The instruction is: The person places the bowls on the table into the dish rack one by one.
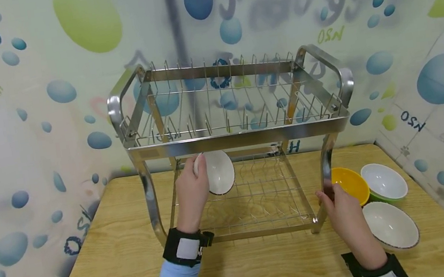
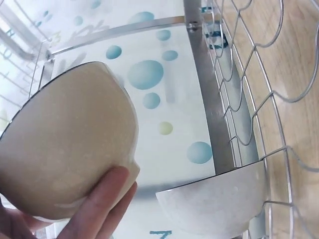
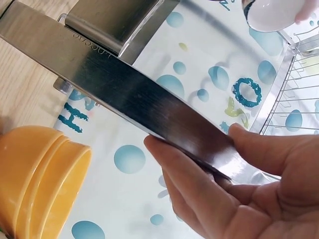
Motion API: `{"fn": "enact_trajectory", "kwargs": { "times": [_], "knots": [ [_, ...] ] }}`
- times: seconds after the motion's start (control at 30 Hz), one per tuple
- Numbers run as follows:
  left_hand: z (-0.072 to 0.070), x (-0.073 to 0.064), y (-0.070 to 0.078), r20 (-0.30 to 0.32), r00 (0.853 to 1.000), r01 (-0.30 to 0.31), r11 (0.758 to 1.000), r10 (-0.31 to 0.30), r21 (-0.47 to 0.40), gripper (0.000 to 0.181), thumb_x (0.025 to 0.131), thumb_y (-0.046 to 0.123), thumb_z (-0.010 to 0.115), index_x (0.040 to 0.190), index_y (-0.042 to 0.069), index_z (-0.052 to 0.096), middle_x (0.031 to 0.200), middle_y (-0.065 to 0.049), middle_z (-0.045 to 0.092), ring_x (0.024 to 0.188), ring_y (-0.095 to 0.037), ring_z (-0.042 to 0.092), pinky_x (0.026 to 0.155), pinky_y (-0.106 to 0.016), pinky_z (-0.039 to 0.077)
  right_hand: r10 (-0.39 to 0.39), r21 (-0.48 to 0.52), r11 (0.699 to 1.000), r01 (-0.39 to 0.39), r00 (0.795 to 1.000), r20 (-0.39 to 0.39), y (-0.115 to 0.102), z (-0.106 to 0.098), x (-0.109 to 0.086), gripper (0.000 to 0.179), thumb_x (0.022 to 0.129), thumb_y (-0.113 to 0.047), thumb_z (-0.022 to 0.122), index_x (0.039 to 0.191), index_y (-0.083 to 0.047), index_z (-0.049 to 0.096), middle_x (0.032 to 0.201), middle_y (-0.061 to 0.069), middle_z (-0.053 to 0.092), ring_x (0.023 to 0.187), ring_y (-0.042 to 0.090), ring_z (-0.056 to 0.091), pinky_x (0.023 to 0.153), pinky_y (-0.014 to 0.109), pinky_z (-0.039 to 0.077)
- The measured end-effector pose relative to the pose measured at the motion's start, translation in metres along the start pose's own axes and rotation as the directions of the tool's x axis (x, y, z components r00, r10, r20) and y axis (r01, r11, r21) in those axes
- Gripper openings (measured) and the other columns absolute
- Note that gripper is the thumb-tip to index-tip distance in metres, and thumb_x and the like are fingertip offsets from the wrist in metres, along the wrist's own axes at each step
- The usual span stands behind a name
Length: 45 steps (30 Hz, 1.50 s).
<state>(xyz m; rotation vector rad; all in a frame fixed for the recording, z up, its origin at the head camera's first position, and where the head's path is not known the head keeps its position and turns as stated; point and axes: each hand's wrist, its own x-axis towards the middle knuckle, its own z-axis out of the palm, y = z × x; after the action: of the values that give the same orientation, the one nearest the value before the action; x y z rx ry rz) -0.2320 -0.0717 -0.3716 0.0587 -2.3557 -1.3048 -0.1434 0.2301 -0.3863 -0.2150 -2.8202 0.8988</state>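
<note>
A white bowl with a thin dark rim (image 1: 220,172) is held by my left hand (image 1: 192,185) inside the lower tier of the two-tier metal dish rack (image 1: 239,140). Up close in the left wrist view, fingers press the outside of this bowl (image 2: 75,134). A second white bowl (image 2: 219,201) sits against the rack's wires there, below the held one; in the head view it is mostly hidden. My right hand (image 1: 347,215) grips the rack's right front leg (image 1: 325,162), and the right wrist view has thumb and fingers around the flat metal bar (image 3: 134,94).
Right of the rack on the wooden table (image 1: 105,249) stand yellow bowls (image 1: 349,184), stacked as the right wrist view shows. Beside them are a white bowl with a green outside (image 1: 383,182) and a white dark-rimmed bowl (image 1: 391,226). A patterned wall sheet (image 1: 91,90) surrounds the table.
</note>
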Motion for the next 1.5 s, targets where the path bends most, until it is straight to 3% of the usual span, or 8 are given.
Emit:
{"fn": "enact_trajectory", "kwargs": {
  "times": [0.2,0.4,0.6,0.77,0.97,1.17,1.4,1.5],
  "knots": [
    [0.011,0.012,0.01,0.027,0.999,-0.035,0.986,0.031,0.163,0.047,0.098,0.043,0.038,0.1,0.002,0.061,0.083,-0.017,0.061,0.076,-0.031,0.06,0.055,-0.038,0.048,0.012,0.007,1.0,-0.012,1.0,0.004,0.0,0.0,0.0,0.035,0.097,-0.025,0.053,0.115,0.005,0.049,0.101,0.021,0.062,0.082,0.026,0.058,0.073,0.04,0.055],
    [0.025,0.025,0.011,0.042,0.989,-0.148,0.945,0.141,0.291,0.042,0.098,0.041,0.038,0.089,0.006,0.06,0.071,-0.015,0.054,0.068,-0.03,0.054,0.045,-0.038,0.044,0.019,0.008,1.0,-0.019,1.0,0.01,0.0,0.0,0.0,0.035,0.097,-0.025,0.053,0.116,0.005,0.049,0.101,0.021,0.062,0.082,0.026,0.058,0.074,0.041,0.055],
    [0.039,0.039,0.009,0.011,0.972,-0.227,0.918,0.236,0.326,0.039,0.098,0.044,0.039,0.087,0.012,0.058,0.059,-0.008,0.049,0.047,-0.022,0.047,0.036,-0.033,0.032,0.023,0.011,1.0,-0.024,1.0,0.02,0.0,0.0,0.0,0.036,0.097,-0.025,0.052,0.117,0.005,0.048,0.101,0.02,0.062,0.082,0.026,0.059,0.074,0.041,0.056],
    [0.051,0.049,0.006,0.002,0.949,-0.294,0.885,0.315,0.361,0.038,0.098,0.043,0.041,0.088,0.01,0.057,0.053,-0.004,0.039,0.043,-0.019,0.043,0.035,-0.031,0.029,0.021,0.008,1.0,-0.021,1.0,0.014,0.001,0.0,0.001,0.037,0.098,-0.026,0.052,0.118,0.005,0.048,0.102,0.021,0.062,0.083,0.027,0.059,0.074,0.042,0.056],
    [0.062,0.054,0.004,0.078,0.963,-0.265,0.863,0.257,0.43,0.047,0.097,0.037,0.045,0.059,0.009,0.044,0.053,-0.007,0.041,0.044,-0.023,0.046,0.035,-0.036,0.034,0.024,0.007,1.0,-0.024,1.0,0.011,0.001,0.001,0.001,0.038,0.098,-0.026,0.052,0.119,0.005,0.048,0.103,0.021,0.062,0.085,0.028,0.06,0.076,0.044,0.056],
    [0.072,0.056,-0.001,0.16,0.97,-0.239,0.84,0.183,0.488,0.052,0.097,0.037,0.045,0.054,0.008,0.049,0.063,-0.015,0.056,0.057,-0.031,0.057,0.045,-0.044,0.047,0.032,0.014,0.999,-0.033,0.999,0.019,-0.001,0.0,0.001,0.037,0.097,-0.026,0.052,0.12,0.003,0.047,0.103,0.02,0.063,0.086,0.027,0.06,0.077,0.044,0.055],
    [0.085,0.056,-0.01,0.185,0.967,-0.253,0.744,0.175,0.619,0.057,0.097,0.041,0.045,0.058,0.003,0.061,0.076,-0.024,0.065,0.072,-0.038,0.064,0.053,-0.047,0.053,0.023,0.016,1.0,-0.023,1.0,0.013,-0.001,0.0,0.0,0.037,0.098,-0.026,0.052,0.12,0.003,0.047,0.103,0.02,0.063,0.086,0.028,0.06,0.077,0.044,0.055],
    [0.09,0.055,-0.013,0.18,0.968,-0.25,0.725,0.175,0.642,0.056,0.097,0.043,0.046,0.07,-0.001,0.068,0.082,-0.028,0.066,0.075,-0.039,0.065,0.056,-0.048,0.054,0.019,0.014,1.0,-0.019,1.0,0.01,-0.001,0.0,0.0,0.038,0.097,-0.026,0.052,0.121,0.003,0.047,0.103,0.02,0.062,0.086,0.028,0.06,0.078,0.044,0.055]
  ]
}}
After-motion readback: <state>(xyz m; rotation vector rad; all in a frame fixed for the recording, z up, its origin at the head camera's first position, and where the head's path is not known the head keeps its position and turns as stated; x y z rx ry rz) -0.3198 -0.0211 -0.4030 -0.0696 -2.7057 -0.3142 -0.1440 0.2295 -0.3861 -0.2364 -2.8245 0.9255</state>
